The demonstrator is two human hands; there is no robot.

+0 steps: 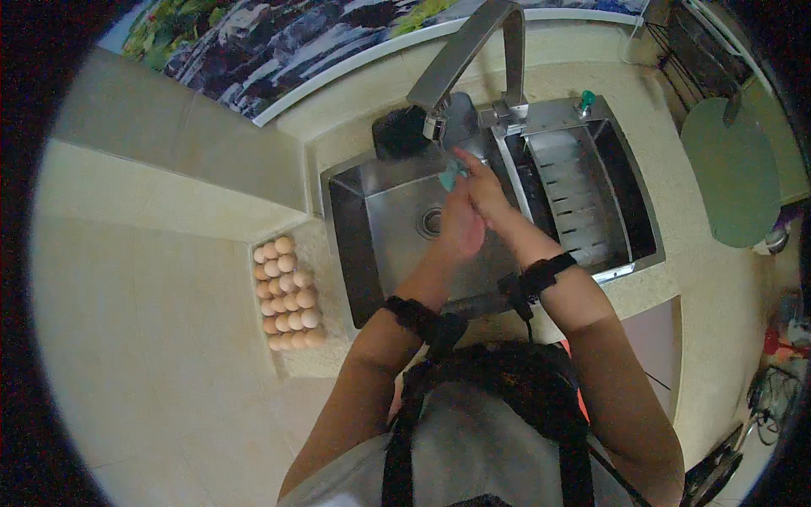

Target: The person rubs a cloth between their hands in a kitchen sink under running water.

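A small teal cloth [452, 175] is bunched up between my two hands, below the spout of the metal faucet [437, 127]. My left hand [462, 218] is blurred, with its fingers up against the cloth. Pressed close beside it, my right hand [486, 189] also grips the cloth, one finger reaching past it towards the spout. Both hands are over the stainless steel sink basin [405, 253], up and to the right of the round drain [431, 222]. Some fingers of both hands are hidden. Whether water is running is not clear.
Several rows of eggs [288, 295] lie on the counter left of the sink. A dark object [400, 133] sits at the basin's back edge. A slotted draining tray [567, 196] spans the right basin. A green cutting board [732, 171] stands at the far right.
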